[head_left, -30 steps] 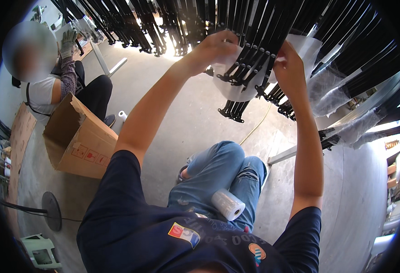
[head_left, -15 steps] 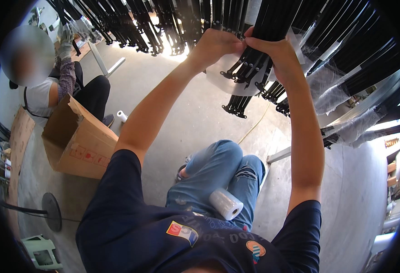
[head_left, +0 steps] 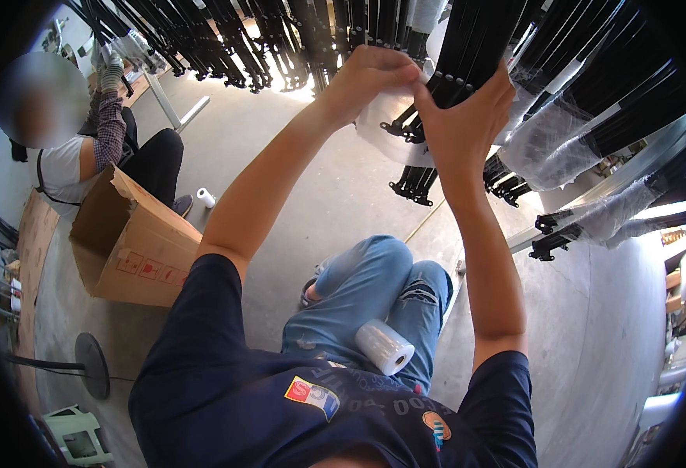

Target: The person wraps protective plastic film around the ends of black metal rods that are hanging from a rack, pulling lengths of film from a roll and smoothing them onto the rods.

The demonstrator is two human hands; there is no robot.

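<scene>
A bundle of black metal bars (head_left: 474,51) hangs in front of me, its hinged ends (head_left: 405,131) pointing down. A translucent plastic sheet (head_left: 386,125) wraps loosely at the bundle's left side. My left hand (head_left: 374,76) is closed, pinching the sheet's edge between thumb and fingers. Around the bundle's lower front curls my right hand (head_left: 467,121), thumb at the left near my left fingertips and fingers at the right side. Part of the bundle is hidden behind that hand. On my lap lies a roll of clear film (head_left: 384,347).
More black bars (head_left: 304,39) hang along the far side; film-wrapped bundles (head_left: 557,148) hang at the right. An open cardboard box (head_left: 136,242) stands at my left, near a seated co-worker (head_left: 70,160). A small white roll (head_left: 205,197) and a green stool (head_left: 76,437) are on the floor.
My right hand has shifted left and turned, now spreading across the bundle's front. My left hand stays nearly in place at the sheet. The wrapped bundles at the right have swung slightly.
</scene>
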